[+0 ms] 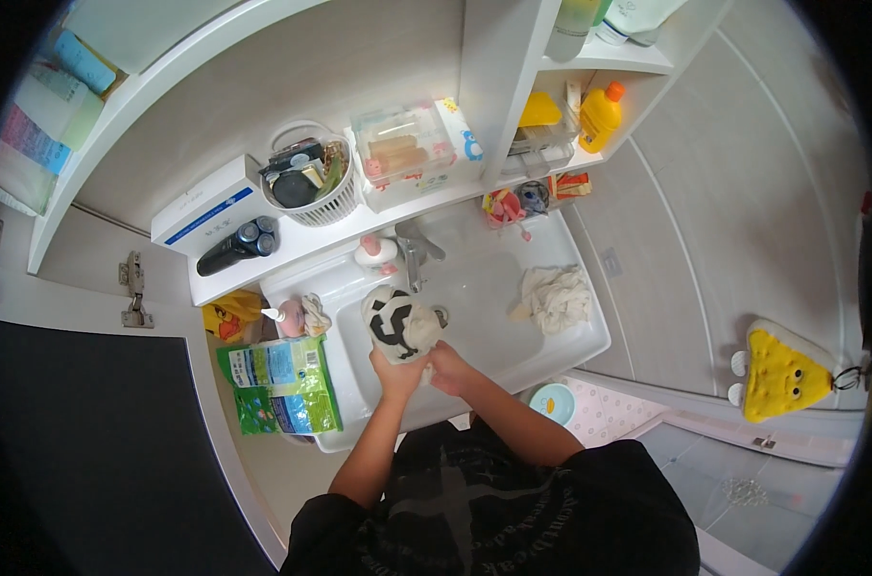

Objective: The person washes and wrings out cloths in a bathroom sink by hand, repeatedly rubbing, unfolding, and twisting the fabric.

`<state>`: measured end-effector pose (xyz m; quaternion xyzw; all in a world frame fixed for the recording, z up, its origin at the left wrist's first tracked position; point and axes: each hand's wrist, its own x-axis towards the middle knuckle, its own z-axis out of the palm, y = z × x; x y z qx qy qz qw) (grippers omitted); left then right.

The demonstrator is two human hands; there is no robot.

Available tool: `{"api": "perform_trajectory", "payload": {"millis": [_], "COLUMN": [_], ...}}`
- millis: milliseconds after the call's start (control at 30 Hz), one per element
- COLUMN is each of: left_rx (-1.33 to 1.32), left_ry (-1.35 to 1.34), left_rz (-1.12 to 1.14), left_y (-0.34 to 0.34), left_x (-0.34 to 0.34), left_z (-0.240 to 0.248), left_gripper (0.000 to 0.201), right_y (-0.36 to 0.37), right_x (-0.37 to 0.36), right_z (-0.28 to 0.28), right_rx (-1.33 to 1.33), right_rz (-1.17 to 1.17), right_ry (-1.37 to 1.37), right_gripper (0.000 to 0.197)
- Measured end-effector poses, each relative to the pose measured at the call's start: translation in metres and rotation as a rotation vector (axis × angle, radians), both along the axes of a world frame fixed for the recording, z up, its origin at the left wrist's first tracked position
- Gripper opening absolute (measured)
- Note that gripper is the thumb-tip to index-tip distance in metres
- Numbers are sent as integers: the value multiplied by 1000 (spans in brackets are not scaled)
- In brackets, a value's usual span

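Over the white sink (493, 365), my left hand (394, 372) is closed around the lower part of a white cloth item with bold black markings (397, 322). My right hand (444, 367) grips the same bunched cloth at its lower right edge, close beside the left. Its exact kind is hard to make out. The cloth is just below the silver faucet (414, 264), next to the drain (441, 315). A second crumpled white cloth (554, 300) lies at the sink's right side. My fingers are partly hidden by the cloth.
Behind the faucet stands a white pump bottle (376, 253). A green and blue packet (279, 386) and a pink bottle (288, 317) sit left of the basin. The shelf above bears an electric shaver (236, 247), a basket (330, 204) and boxes. A yellow triangular cloth (786, 372) hangs at right.
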<state>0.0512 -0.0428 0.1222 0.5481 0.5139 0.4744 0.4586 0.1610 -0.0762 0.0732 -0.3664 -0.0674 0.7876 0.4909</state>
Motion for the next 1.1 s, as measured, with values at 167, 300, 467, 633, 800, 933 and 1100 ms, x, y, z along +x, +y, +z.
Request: {"api": "perform_trajectory", "payload": {"millis": [167, 300, 467, 633, 800, 933, 1100], "left_rx": [27, 133, -21, 0, -83, -137, -513], "left_ry": [103, 114, 27, 21, -13, -59, -724], "left_rz": [-47, 12, 54, 59, 57, -32, -117], "left_y": [12, 4, -7, -9, -9, -7, -1], "left_x": [2, 15, 19, 17, 14, 9, 1], "left_z": [20, 11, 5, 2, 1, -5, 1], "left_gripper": [69, 68, 64, 64, 65, 63, 69], "right_y": [12, 12, 11, 14, 14, 14, 17], "right_x": [-4, -23, -22, -23, -22, -10, 8], "right_z": [26, 18, -6, -2, -2, 4, 7], "right_rx": [-51, -88, -50, -123, -91, -120, -255], "right_rz": [-161, -270, -380, -354, -302, -272, -419], "right_ry": [448, -5, 71, -58, -209, -378, -14], "right_gripper": [40, 42, 38, 35, 32, 31, 30]}}
